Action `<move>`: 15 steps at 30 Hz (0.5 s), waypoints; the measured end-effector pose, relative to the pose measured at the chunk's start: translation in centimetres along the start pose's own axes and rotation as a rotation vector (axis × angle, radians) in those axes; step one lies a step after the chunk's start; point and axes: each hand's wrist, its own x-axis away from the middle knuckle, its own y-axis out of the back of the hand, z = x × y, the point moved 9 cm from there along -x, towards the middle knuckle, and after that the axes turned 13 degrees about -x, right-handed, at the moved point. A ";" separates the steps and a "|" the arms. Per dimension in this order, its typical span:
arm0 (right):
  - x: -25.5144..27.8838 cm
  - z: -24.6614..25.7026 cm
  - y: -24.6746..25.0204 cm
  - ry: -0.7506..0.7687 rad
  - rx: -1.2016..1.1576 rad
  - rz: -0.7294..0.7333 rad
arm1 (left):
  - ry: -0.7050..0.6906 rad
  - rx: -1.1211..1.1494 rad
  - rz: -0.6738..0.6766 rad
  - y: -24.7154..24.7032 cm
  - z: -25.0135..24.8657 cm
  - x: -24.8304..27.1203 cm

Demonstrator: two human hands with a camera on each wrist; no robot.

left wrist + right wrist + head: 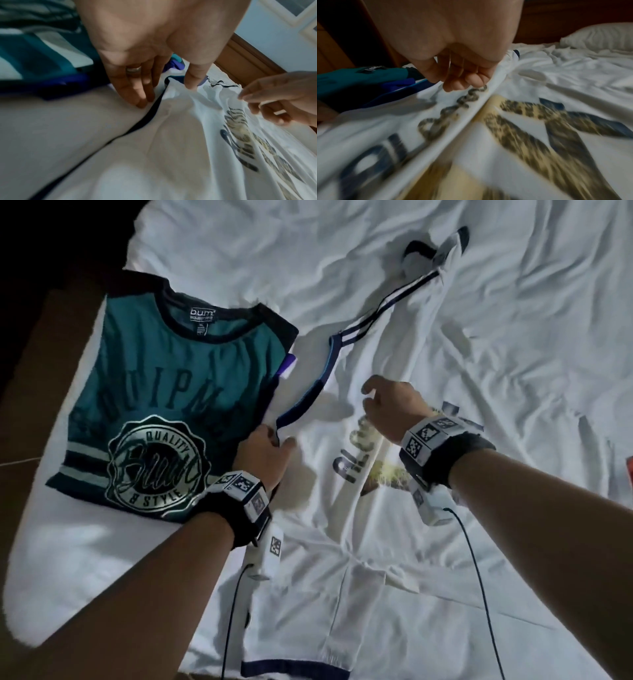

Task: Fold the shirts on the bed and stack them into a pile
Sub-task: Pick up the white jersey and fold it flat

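Rumpled bed (513, 302): beside a folded teal shirt (164, 392) at left, a white shirt (325, 508) is pinched by the left hand (263, 453) and right hand (390, 409); uneven pulling could skew the fold.

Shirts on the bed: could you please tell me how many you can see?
2: a folded teal shirt on the left, and a white shirt spread beside it; purple fabric beneath the teal one may be another.

The white shirt (383, 364) was soft matt cloth; the teal shirt (178, 364) carried a shiny silver print; the bed (513, 302) sheet lay crumpled.
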 end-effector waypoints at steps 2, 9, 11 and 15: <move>-3.3 1.0 0.2 0.007 0.032 0.007 | -0.049 0.035 0.027 -0.5 -0.3 -1.1; -10.9 4.1 0.0 0.074 0.172 0.011 | -0.125 0.207 0.041 -0.9 1.0 -2.7; -12.5 4.9 -0.4 0.107 0.209 0.032 | -0.123 0.289 -0.020 0.0 1.3 -2.8; -14.8 7.5 0.2 0.190 0.162 -0.081 | -0.163 0.316 -0.065 0.4 1.8 -2.4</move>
